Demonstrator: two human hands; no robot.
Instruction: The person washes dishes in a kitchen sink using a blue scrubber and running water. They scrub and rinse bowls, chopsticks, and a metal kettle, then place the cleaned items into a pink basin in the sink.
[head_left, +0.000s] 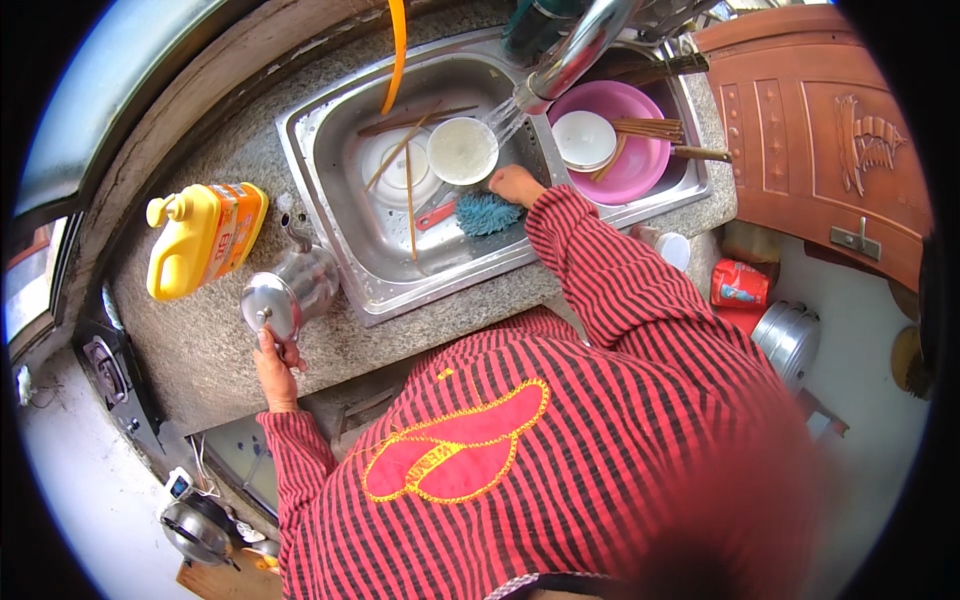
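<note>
My left hand (277, 367) grips the handle of a shiny metal kettle (313, 277), its thumb up by the lidded end. The kettle's curved spout points toward the back of the counter. In the steel sink (337, 210), my right hand (516, 184) is curled at the rim of a white bowl (463, 152). Water runs from the faucet (534, 96) into this bowl, which holds cloudy water. Just below my right hand lies a teal scrubbing brush (489, 213) with a red handle. A white plate (386, 180) rests on the sink bottom, with loose chopsticks (410, 217) across it.
A pink basin (641, 169) in the second sink bowl holds white bowls (583, 139) and bundled chopsticks (652, 129). A yellow pump jug (202, 236) stands left on the stone counter (187, 352). An orange hose (396, 56) hangs over the sink. A lidded jar (671, 251) stands right.
</note>
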